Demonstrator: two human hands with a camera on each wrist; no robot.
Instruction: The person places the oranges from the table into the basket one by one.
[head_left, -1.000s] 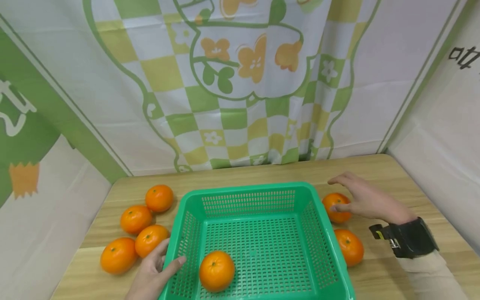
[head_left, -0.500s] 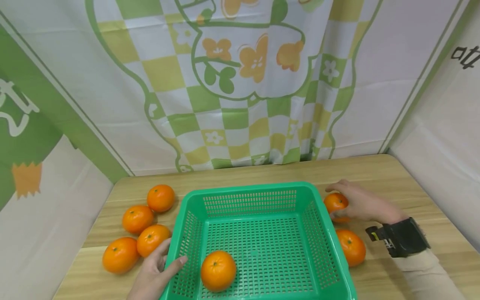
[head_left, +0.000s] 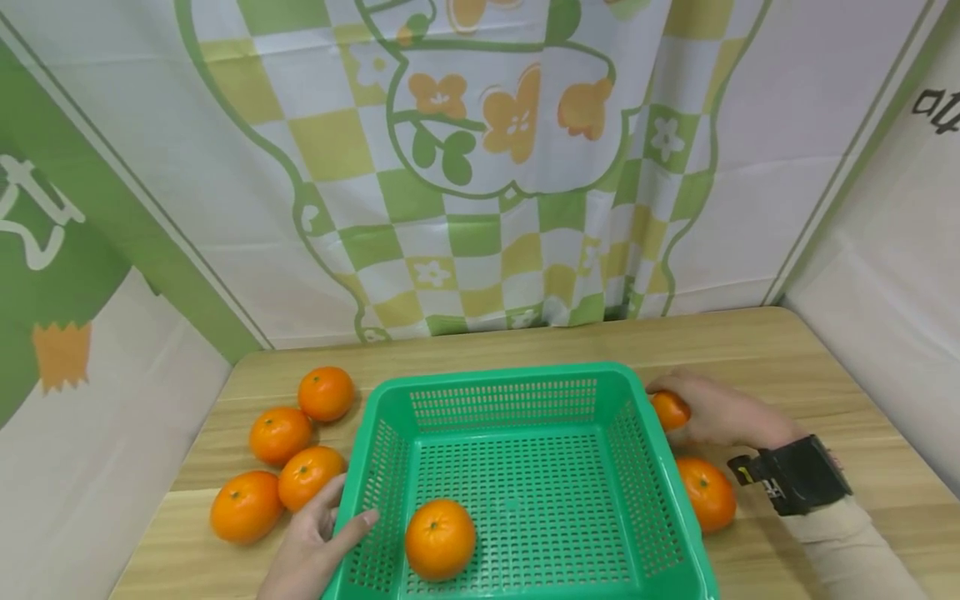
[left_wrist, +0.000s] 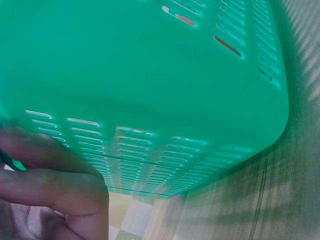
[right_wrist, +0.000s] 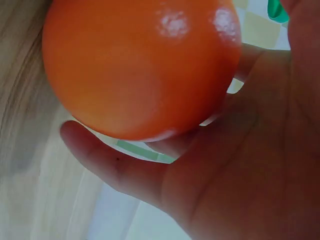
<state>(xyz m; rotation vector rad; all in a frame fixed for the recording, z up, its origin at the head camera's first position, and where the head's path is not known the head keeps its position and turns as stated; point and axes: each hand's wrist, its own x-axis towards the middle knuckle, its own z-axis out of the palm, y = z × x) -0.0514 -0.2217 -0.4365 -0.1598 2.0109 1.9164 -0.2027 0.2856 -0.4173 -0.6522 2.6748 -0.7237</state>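
A green perforated basket stands mid-table with one orange inside near its front left. My left hand grips the basket's front-left rim, thumb over the edge; the left wrist view shows fingers against the basket wall. My right hand curls round an orange just right of the basket's far right corner. That orange fills the right wrist view, cupped in the palm.
Several oranges lie left of the basket, and another orange sits to its right near my right wrist. The wooden table is ringed by patterned cloth walls. A black wrist band is on my right arm.
My right hand came down over the orange at the right of the basket and closed round it, drawing it toward the basket rim. The left hand stayed on the basket.
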